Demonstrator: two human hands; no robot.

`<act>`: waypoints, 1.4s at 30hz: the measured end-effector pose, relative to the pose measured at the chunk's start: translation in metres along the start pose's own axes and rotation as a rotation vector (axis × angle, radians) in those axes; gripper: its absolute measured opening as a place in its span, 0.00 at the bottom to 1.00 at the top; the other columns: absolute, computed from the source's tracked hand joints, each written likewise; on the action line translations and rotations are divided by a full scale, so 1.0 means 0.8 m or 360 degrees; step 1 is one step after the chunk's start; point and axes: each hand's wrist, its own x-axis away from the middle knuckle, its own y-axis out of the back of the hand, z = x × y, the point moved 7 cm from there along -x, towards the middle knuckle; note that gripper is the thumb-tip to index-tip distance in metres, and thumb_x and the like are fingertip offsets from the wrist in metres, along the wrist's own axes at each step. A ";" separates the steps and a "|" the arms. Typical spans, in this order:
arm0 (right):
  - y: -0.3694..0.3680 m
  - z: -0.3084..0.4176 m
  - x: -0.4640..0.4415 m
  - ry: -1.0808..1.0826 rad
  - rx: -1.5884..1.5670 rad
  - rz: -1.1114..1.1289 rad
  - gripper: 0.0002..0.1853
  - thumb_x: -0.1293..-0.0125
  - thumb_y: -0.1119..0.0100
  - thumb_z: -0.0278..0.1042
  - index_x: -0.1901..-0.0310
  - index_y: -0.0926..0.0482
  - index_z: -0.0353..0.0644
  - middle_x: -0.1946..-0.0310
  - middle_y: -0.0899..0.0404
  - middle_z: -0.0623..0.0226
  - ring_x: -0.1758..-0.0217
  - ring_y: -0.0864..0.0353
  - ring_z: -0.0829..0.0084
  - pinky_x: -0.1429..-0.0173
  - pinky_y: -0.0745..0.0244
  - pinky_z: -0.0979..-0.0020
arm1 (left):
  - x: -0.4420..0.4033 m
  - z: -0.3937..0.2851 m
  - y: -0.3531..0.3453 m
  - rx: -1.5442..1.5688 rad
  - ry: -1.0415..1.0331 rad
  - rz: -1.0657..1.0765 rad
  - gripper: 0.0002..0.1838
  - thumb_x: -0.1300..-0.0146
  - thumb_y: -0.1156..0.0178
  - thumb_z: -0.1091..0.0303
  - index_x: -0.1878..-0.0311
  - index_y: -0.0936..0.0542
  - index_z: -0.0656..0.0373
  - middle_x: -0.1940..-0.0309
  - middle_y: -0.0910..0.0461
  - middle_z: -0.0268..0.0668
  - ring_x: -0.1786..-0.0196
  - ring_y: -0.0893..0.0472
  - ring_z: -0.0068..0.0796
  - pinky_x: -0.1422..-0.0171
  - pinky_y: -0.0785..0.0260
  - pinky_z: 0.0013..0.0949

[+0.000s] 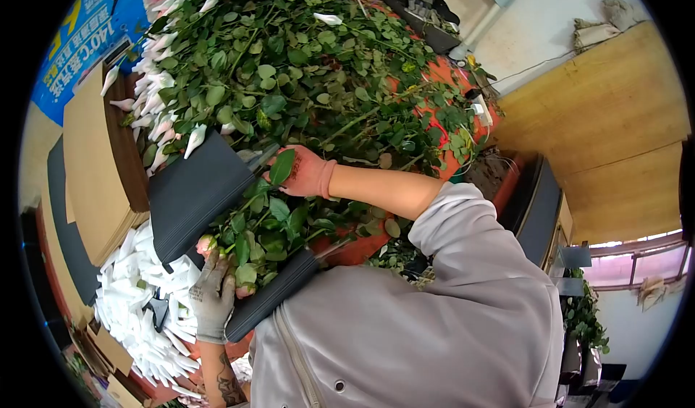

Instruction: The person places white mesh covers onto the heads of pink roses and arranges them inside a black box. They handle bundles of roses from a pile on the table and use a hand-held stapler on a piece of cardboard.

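Observation:
My left hand, in a pale grey glove, has its fingers stretched out against pink-and-green rose heads. These roses lie with their leafy stems between two dark grey padded panels, the lower panel being next to my torso. At the stem side, my right hand wears a pink glove and is closed. A broad green leaf covers part of its fingers, and it seems to grip a rose stem there, though the stem is mostly hidden. Metal rods stick out of the upper panel beside it.
A large pile of leafy roses covers the far side, many heads in white sleeves. Loose white sleeves are heaped at lower left beside stacked brown cardboard. A white plug with cables lies at the right edge.

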 end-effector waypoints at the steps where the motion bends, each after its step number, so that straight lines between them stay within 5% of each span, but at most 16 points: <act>1: 0.003 0.009 0.000 0.0023 -0.0013 -0.0060 0.15 0.33 0.62 0.43 0.51 0.28 0.49 0.51 0.27 0.68 0.46 0.30 0.66 0.36 0.41 0.65 | -0.001 0.000 0.001 -0.0016 -0.0016 0.0007 0.18 0.43 0.44 0.67 0.49 0.21 0.59 0.44 0.27 0.49 0.45 0.24 0.44 0.40 0.33 0.37; 3: 0.016 0.035 -0.007 0.0083 -0.0010 -0.0135 0.13 0.34 0.60 0.40 0.55 0.27 0.47 0.52 0.26 0.68 0.47 0.29 0.66 0.37 0.37 0.70 | -0.010 -0.003 -0.001 -0.0056 -0.0063 -0.0003 0.18 0.43 0.45 0.67 0.49 0.22 0.59 0.45 0.26 0.49 0.45 0.24 0.45 0.41 0.32 0.37; 7: -0.007 0.073 -0.006 -0.0038 0.1385 0.0095 0.15 0.37 0.57 0.43 0.54 0.26 0.47 0.53 0.24 0.66 0.45 0.28 0.65 0.38 0.37 0.67 | -0.002 -0.004 0.002 -0.0099 -0.0088 -0.0038 0.17 0.43 0.45 0.68 0.50 0.21 0.60 0.45 0.26 0.48 0.47 0.23 0.45 0.43 0.30 0.37; 10: -0.016 0.072 -0.019 -0.0002 0.1766 0.0209 0.16 0.39 0.54 0.44 0.54 0.26 0.47 0.54 0.24 0.66 0.46 0.28 0.65 0.39 0.36 0.67 | 0.006 -0.004 0.021 -0.0194 -0.0158 -0.0082 0.16 0.43 0.44 0.67 0.52 0.21 0.59 0.47 0.24 0.46 0.52 0.20 0.44 0.49 0.27 0.38; 15: 0.033 0.164 0.001 -0.0492 0.2083 0.0079 0.19 0.45 0.44 0.48 0.57 0.28 0.46 0.59 0.25 0.65 0.50 0.27 0.68 0.45 0.34 0.70 | 0.008 0.002 -0.004 -0.0152 -0.0107 -0.0100 0.15 0.42 0.44 0.64 0.52 0.21 0.56 0.46 0.25 0.41 0.55 0.19 0.38 0.53 0.27 0.36; 17: 0.049 0.197 0.000 -0.0544 0.2844 0.0240 0.21 0.48 0.42 0.44 0.54 0.28 0.44 0.59 0.24 0.64 0.51 0.25 0.67 0.49 0.33 0.69 | 0.012 0.004 -0.006 -0.0090 -0.0010 -0.0027 0.16 0.43 0.44 0.66 0.52 0.21 0.57 0.45 0.25 0.40 0.51 0.21 0.39 0.48 0.29 0.36; 19: 0.061 0.232 0.017 -0.0924 0.2725 0.0236 0.22 0.48 0.43 0.42 0.51 0.27 0.45 0.61 0.23 0.66 0.55 0.22 0.68 0.51 0.30 0.69 | 0.019 0.008 0.000 -0.0106 0.0074 0.0003 0.17 0.43 0.45 0.66 0.51 0.21 0.57 0.44 0.26 0.40 0.49 0.22 0.40 0.46 0.30 0.36; 21: 0.001 0.324 0.002 -0.0252 0.2640 0.0095 0.19 0.46 0.45 0.43 0.52 0.26 0.49 0.59 0.23 0.67 0.55 0.23 0.70 0.52 0.31 0.71 | 0.006 0.011 0.002 0.0031 -0.0020 -0.0039 0.16 0.43 0.47 0.68 0.51 0.22 0.57 0.43 0.27 0.42 0.47 0.23 0.40 0.45 0.31 0.36; 23: -0.090 0.322 0.006 0.0372 0.2163 0.0476 0.17 0.44 0.47 0.43 0.52 0.26 0.51 0.57 0.24 0.68 0.55 0.22 0.71 0.55 0.29 0.70 | 0.013 0.016 0.004 0.0122 0.0041 -0.0027 0.16 0.42 0.48 0.69 0.50 0.21 0.57 0.44 0.26 0.44 0.47 0.23 0.41 0.45 0.30 0.35; 24: -0.125 0.288 0.010 0.0606 0.2571 0.0443 0.17 0.44 0.48 0.42 0.52 0.26 0.49 0.57 0.25 0.67 0.57 0.21 0.70 0.57 0.29 0.69 | 0.013 0.023 0.002 0.0144 0.0020 -0.0043 0.16 0.42 0.48 0.69 0.50 0.21 0.57 0.44 0.26 0.44 0.47 0.23 0.41 0.46 0.30 0.35; 26: -0.172 0.248 -0.012 0.0604 0.2577 0.0508 0.15 0.43 0.50 0.37 0.55 0.26 0.43 0.62 0.24 0.63 0.64 0.20 0.68 0.63 0.27 0.69 | 0.010 0.025 0.001 0.0164 -0.0008 -0.0067 0.16 0.42 0.48 0.70 0.51 0.21 0.57 0.45 0.26 0.45 0.48 0.22 0.41 0.47 0.29 0.35; 27: -0.180 0.239 -0.031 0.0370 0.2174 0.0602 0.13 0.42 0.52 0.32 0.57 0.26 0.39 0.66 0.23 0.60 0.69 0.19 0.66 0.66 0.25 0.70 | 0.009 0.025 -0.001 0.0128 0.0002 -0.0088 0.15 0.42 0.48 0.69 0.52 0.20 0.55 0.46 0.24 0.42 0.49 0.22 0.39 0.46 0.30 0.34; 30: -0.187 0.176 -0.051 0.0177 0.2334 0.0599 0.16 0.45 0.49 0.37 0.55 0.26 0.41 0.60 0.25 0.61 0.62 0.20 0.65 0.62 0.28 0.68 | 0.010 0.027 -0.001 0.0072 0.0022 -0.0117 0.15 0.42 0.48 0.68 0.53 0.19 0.53 0.48 0.23 0.39 0.52 0.21 0.37 0.47 0.31 0.35; 36: -0.208 0.170 -0.056 0.0597 0.2314 0.0462 0.17 0.47 0.48 0.35 0.54 0.26 0.43 0.60 0.24 0.63 0.60 0.21 0.64 0.61 0.27 0.67 | 0.014 0.036 -0.005 0.0212 0.0027 -0.0144 0.17 0.45 0.49 0.71 0.52 0.20 0.53 0.49 0.23 0.40 0.53 0.21 0.40 0.48 0.30 0.38; 42: -0.208 0.168 -0.057 0.0546 0.2232 0.0446 0.11 0.41 0.54 0.33 0.58 0.25 0.46 0.64 0.24 0.66 0.63 0.20 0.66 0.63 0.28 0.67 | 0.019 0.020 0.025 0.0160 -0.0042 -0.0240 0.16 0.45 0.48 0.74 0.53 0.20 0.56 0.51 0.22 0.42 0.53 0.21 0.41 0.49 0.28 0.36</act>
